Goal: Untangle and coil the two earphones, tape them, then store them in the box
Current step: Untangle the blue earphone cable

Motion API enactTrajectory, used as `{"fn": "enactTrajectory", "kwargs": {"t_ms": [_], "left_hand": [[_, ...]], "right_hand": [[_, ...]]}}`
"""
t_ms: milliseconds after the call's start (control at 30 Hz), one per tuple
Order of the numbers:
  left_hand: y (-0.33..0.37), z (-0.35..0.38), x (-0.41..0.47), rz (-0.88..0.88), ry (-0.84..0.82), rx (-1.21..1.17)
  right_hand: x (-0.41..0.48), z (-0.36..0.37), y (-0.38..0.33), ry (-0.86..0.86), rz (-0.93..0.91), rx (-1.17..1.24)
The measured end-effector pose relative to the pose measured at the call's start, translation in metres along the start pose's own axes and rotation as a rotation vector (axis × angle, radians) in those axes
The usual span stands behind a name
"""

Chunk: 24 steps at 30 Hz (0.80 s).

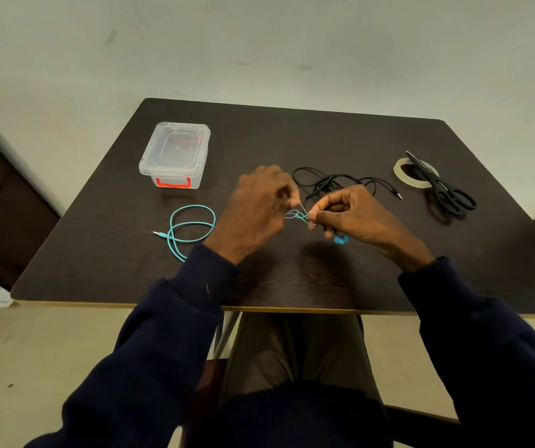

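Here, left hand (253, 205) and right hand (356, 215) pinch the teal earphone (297, 216), tangled between their grips.

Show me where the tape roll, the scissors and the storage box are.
tape roll (397, 171), head view, left rim of the ring
scissors (438, 186), head view, black body by the pivot
storage box (175, 148), head view, middle of the clear lid

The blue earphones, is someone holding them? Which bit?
Yes. The left hand and right hand both pinch the blue earphones at the thin tangled wires between them.
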<state>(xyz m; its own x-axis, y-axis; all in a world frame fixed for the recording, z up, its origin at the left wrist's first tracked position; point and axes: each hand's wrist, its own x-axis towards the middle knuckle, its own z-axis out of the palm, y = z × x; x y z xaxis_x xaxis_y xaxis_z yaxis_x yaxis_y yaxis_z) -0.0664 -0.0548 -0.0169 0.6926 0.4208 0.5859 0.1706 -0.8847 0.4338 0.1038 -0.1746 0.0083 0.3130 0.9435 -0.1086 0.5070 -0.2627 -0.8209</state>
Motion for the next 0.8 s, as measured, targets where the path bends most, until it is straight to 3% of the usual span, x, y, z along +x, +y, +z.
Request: {"fn": "enactTrajectory", "kwargs": {"t_ms": [267, 433, 533, 700, 800], "left_hand": [[0.002, -0.007, 0.002, -0.518, 0.079, -0.970], [-0.004, -0.014, 0.001, -0.547, 0.055, -1.408], [-0.004, -0.014, 0.003, -0.512, 0.034, -1.283], [-0.001, -0.013, 0.000, -0.261, -0.156, -0.545], [0.002, -0.008, -0.001, -0.224, -0.240, -0.288]], "right_hand": [[-0.002, -0.005, 0.002, -0.036, 0.033, 0.298], [-0.006, -0.005, 0.006, -0.105, 0.107, 0.473], [-0.006, 0.000, 0.005, -0.115, 0.115, 0.503], [-0.004, 0.002, 0.010, -0.052, 0.082, 0.372], [-0.005, 0.002, 0.009, -0.023, 0.022, 0.272]]}}
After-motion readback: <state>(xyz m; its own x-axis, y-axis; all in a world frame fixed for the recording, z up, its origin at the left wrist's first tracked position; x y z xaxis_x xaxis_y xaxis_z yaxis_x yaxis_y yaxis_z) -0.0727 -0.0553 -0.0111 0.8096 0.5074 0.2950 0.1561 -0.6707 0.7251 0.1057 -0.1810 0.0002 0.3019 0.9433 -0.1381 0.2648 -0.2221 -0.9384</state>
